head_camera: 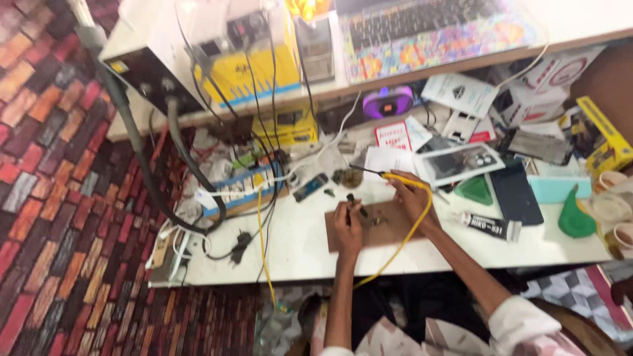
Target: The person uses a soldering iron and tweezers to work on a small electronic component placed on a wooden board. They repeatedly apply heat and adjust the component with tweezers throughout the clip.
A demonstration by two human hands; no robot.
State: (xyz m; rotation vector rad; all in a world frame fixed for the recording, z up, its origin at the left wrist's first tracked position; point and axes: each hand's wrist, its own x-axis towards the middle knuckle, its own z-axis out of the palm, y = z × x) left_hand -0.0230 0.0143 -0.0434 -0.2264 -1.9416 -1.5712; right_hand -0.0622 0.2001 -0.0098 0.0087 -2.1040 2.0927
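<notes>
Two hands at a cluttered repair bench, working over a brown board.

Nearest: left hand (347, 227) curled shut around a small dark tool (357, 206), resting on the brown board (382, 232) near the front edge of the white table (297, 250). Right hand (410, 194) just beyond, fingers pinched closed on a thin tool with a yellow cable (414, 227) that loops back past the wrist. Small parts on the board between the hands, too small to tell. Right of the board: a black-and-white tube (489, 226), dark phone (515, 194), green picks (575, 217). Farther: purple speaker (388, 102), laptop (422, 26) on the raised shelf.
</notes>
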